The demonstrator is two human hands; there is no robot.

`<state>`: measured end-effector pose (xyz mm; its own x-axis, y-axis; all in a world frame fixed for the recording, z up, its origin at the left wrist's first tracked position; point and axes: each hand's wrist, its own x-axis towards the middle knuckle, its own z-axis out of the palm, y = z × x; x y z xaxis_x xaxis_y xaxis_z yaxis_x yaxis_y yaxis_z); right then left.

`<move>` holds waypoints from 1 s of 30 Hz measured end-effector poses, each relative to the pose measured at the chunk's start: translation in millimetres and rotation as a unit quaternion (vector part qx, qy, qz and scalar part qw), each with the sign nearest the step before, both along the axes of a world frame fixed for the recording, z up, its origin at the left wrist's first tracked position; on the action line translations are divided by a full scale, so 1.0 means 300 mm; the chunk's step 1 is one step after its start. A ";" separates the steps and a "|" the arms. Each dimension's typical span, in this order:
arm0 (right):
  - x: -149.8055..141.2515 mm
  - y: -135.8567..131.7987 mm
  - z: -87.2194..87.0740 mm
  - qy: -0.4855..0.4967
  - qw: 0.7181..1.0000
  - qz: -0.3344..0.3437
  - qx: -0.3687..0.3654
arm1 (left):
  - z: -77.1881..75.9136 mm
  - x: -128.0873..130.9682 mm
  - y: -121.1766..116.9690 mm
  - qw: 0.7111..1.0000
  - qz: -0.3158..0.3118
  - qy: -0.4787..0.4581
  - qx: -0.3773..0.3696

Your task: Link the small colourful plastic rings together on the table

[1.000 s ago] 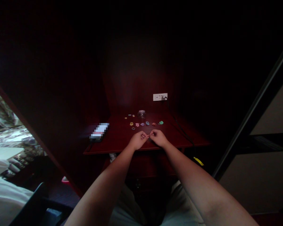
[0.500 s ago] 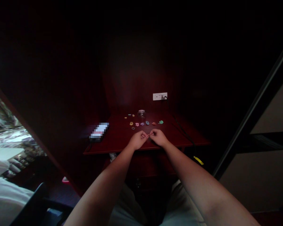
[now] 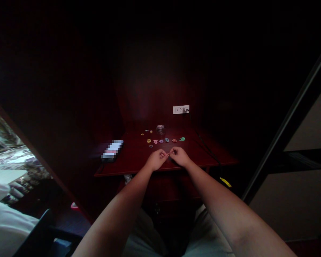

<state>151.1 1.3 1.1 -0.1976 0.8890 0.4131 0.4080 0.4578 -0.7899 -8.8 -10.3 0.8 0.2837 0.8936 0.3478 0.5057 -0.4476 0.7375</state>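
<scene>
My left hand (image 3: pixel 158 159) and my right hand (image 3: pixel 178 156) meet over the front of the dark red desk (image 3: pixel 139 162). Both have their fingertips pinched together, nearly touching; whatever lies between them is too small to make out. Beyond them runs a row of small looped pieces in little heaps: yellow (image 3: pixel 149 141), pink (image 3: pixel 155 142), purple (image 3: pixel 161 141), blue (image 3: pixel 167 140), orange (image 3: pixel 174 140) and green (image 3: pixel 182 139). A single greyish ring (image 3: pixel 151 146) lies just in front of the row. Behind it stands a clear lidded jar (image 3: pixel 161 129).
A few loose loops (image 3: pixel 142 134) lie left of the jar. A phone with a blurred screen (image 3: pixel 112 149) rests at the desk's left edge. From the wall socket (image 3: pixel 181 109) a black cable (image 3: pixel 207 146) trails down the right side, past a yellow tag (image 3: pixel 225 182).
My hands stay pinched together in almost the same spot. The view has shifted very slightly; the looped pieces and jar have not moved.
</scene>
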 end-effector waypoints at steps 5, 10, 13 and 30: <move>-0.001 -0.002 0.000 0.000 1.000 0.001 0.001 | -0.002 -0.001 0.002 1.000 -0.002 0.001 -0.002; -0.001 0.000 0.000 0.000 1.000 0.003 0.003 | 0.000 0.000 0.000 1.000 0.000 0.002 -0.005; 0.000 0.002 -0.002 0.000 1.000 0.005 0.004 | 0.003 0.001 -0.002 1.000 -0.001 0.003 -0.006; 0.004 -0.006 0.001 -0.001 1.000 0.003 0.010 | -0.004 -0.002 0.005 1.000 0.002 0.012 -0.001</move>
